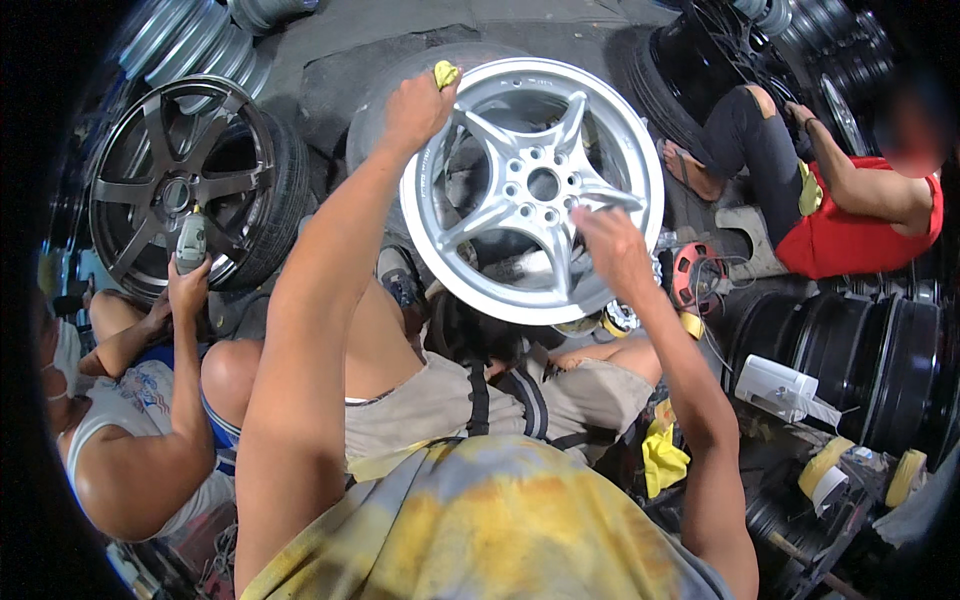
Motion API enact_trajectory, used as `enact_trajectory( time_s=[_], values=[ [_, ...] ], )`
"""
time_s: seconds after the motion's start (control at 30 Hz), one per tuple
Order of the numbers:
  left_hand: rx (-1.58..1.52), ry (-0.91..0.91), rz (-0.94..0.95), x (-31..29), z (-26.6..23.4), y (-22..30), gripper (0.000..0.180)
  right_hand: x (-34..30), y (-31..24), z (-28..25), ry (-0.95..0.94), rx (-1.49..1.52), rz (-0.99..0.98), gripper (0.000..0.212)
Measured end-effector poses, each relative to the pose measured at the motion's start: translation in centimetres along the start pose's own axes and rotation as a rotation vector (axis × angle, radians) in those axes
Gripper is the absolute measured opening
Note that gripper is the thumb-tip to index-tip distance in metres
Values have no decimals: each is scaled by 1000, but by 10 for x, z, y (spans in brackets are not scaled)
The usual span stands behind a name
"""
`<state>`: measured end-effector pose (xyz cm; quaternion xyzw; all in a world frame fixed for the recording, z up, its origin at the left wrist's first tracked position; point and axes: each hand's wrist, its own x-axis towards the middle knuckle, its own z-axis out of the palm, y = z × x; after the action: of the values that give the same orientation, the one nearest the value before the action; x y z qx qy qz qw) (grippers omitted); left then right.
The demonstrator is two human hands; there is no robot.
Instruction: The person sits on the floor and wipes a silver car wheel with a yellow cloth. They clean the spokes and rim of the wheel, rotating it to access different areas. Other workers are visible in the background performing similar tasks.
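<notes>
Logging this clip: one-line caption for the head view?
Left hand presses a yellow pad on the silver alloy wheel; right hand steadies a spoke.

The floor (400,40) is grey, dirty concrete. Dark wheel rims (860,360) stand stacked at the right, more shiny rims (190,45) at the upper left. Rolls of tape (825,470) lie at the lower right. The light is even and bright.
</notes>
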<state>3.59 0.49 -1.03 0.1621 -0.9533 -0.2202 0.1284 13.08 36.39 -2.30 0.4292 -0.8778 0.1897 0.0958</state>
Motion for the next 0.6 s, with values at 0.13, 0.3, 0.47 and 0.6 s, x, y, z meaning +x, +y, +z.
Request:
enact_trajectory(
  time_s=[0.13, 0.3, 0.47, 0.6],
  values=[
    [-18, 19, -10, 0, 1, -6, 63, 2, 7, -4, -29, -12, -22, 32],
    [-22, 18, -4, 5, -1, -1, 58, 1, 4, 1, -47, 115, -15, 38],
    [-5, -16, 58, 3, -1, -8, 41, 12, 29, -15, -72, -48, -42, 36],
    [-40, 157, 295, -3, -9, 3, 36, -6, 38, -29, -18, -41, 31, 32]
  ],
)
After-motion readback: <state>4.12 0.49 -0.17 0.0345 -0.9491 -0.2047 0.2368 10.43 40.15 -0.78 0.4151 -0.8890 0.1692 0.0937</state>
